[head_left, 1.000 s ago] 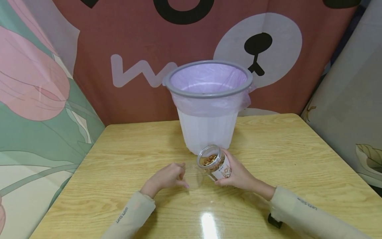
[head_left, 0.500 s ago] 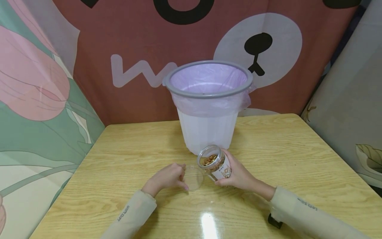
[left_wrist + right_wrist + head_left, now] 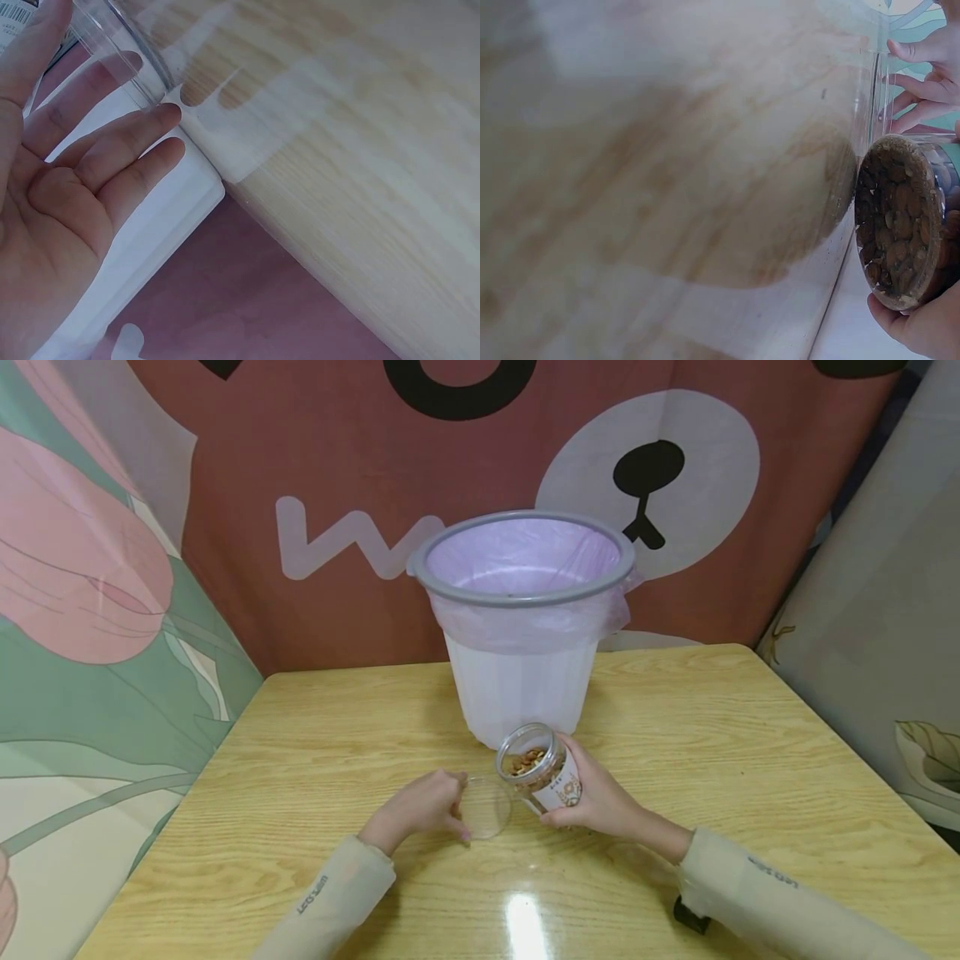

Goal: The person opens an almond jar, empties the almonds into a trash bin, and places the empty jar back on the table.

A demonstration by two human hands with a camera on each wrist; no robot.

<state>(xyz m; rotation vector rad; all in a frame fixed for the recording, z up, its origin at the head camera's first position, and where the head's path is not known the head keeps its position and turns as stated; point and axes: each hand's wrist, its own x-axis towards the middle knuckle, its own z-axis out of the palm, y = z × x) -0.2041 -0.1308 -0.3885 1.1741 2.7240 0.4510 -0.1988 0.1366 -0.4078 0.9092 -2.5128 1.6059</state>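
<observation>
My right hand (image 3: 598, 793) grips a clear jar (image 3: 557, 787) round its side, tilted so that its open mouth faces up and left. Brown nuts (image 3: 528, 762) lie inside, below a white label with an orange print. Just left of the jar, my left hand (image 3: 420, 810) holds a round clear lid (image 3: 486, 808) by its edge, between thumb and fingers, with its face toward the head camera. In the left wrist view the fingers (image 3: 135, 150) lie along the lid's rim. The right wrist view shows the jar's base (image 3: 896, 217) packed with nuts.
Behind the jar stands a white bin (image 3: 517, 693) with a grey rim and a purple liner (image 3: 525, 556). It rests on a glossy wooden table (image 3: 315, 735). A brown printed cloth (image 3: 360, 460) hangs behind. A small black object (image 3: 690, 916) sits under the right sleeve.
The lid in my left hand has turned from a slanted position to show its full round face. My right hand and the jar have stayed nearly still.
</observation>
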